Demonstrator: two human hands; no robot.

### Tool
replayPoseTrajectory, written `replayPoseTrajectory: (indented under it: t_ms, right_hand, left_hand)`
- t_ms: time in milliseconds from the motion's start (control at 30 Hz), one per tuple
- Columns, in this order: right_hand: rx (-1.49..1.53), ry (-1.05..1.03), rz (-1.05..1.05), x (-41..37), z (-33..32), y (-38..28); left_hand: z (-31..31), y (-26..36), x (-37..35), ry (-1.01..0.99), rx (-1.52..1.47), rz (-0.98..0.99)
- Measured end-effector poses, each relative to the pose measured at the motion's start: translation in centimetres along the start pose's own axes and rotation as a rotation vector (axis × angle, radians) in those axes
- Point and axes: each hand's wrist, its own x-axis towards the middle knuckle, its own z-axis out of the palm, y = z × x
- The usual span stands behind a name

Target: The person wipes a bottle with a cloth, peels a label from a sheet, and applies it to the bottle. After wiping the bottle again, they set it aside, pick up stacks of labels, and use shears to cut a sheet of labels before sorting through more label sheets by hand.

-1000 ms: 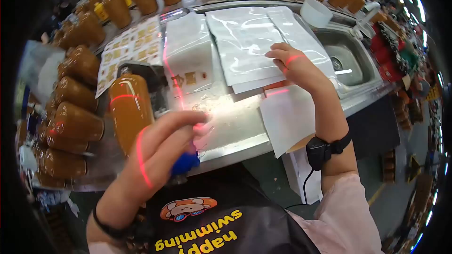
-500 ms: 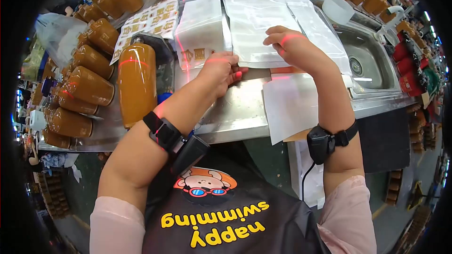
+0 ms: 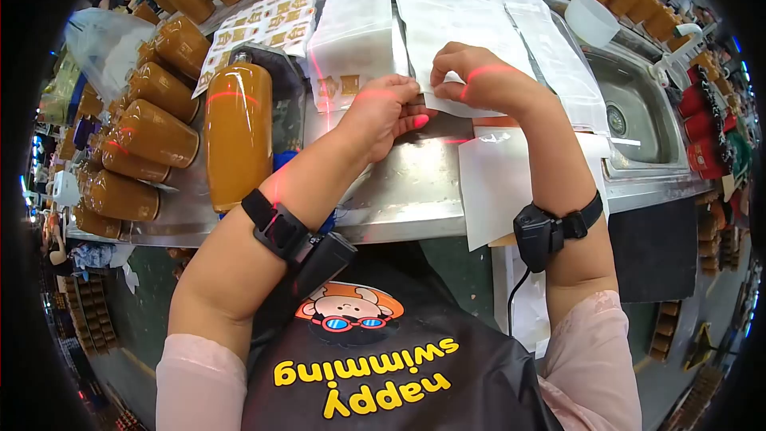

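Observation:
My left hand [image 3: 387, 116] has its thumb and forefinger closed on the lower left corner of a white sheet [image 3: 459, 20] that looks like backing paper. Close by on the right, my right hand [image 3: 487, 80] is curled over the sheet's lower edge, its fingertips drawn together; whatever is between them is too small to make out. Left of this lies a white sheet with brown printed decals [image 3: 349, 85] near its lower edge. A glossy brown bottle [image 3: 238, 136] stands beside my left forearm.
Several brown bottles [image 3: 159, 132] crowd the left side, more along the back. A decal sheet [image 3: 275, 20] lies at the back left. To the right are a white bowl [image 3: 592, 19], a metal sink [image 3: 650, 156] and a tap [image 3: 682, 40]. Loose white paper [image 3: 495, 183] overhangs the front edge.
My right hand has moved left and down toward my left hand, and its fingers have curled in. My left hand stays at the sheet's corner. The view has shifted slightly.

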Motion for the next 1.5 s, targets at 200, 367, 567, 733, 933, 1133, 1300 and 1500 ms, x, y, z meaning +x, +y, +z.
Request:
replayPoseTrajectory:
  t_ms: [200,367,567,733,933,1133,1300,1500]
  right_hand:
    - [0.001,0.012,-0.032,0.3,0.1,0.3]
    - [0.007,0.007,-0.038,0.4,0.1,0.5]
    - [0.011,0.014,-0.060,0.5,0.2,1.0]
    - [0.029,0.015,-0.074,0.5,0.2,1.3]
    - [0.072,0.012,-0.075,0.7,0.1,1.5]
    - [0.119,-0.014,-0.058,0.9,0.0,1.6]
    - [0.072,0.026,-0.102,0.9,0.3,1.5]
    - [0.100,0.182,-0.013,1.1,-2.5,3.2]
  left_hand:
    - [0.2,-0.1,0.1,0.002,0.046,0.041]
    - [0.3,0.0,0.3,0.001,0.081,0.041]
    - [0.5,0.2,0.1,-0.006,0.127,0.058]
    - [0.7,0.3,0.0,-0.024,0.138,0.077]
    - [0.5,0.1,0.2,-0.053,0.154,0.102]
    - [0.7,-0.1,0.3,-0.028,0.184,0.134]
    - [0.8,-0.1,0.3,0.005,0.244,0.156]
    - [0.3,-0.1,0.3,0.124,0.531,0.083]
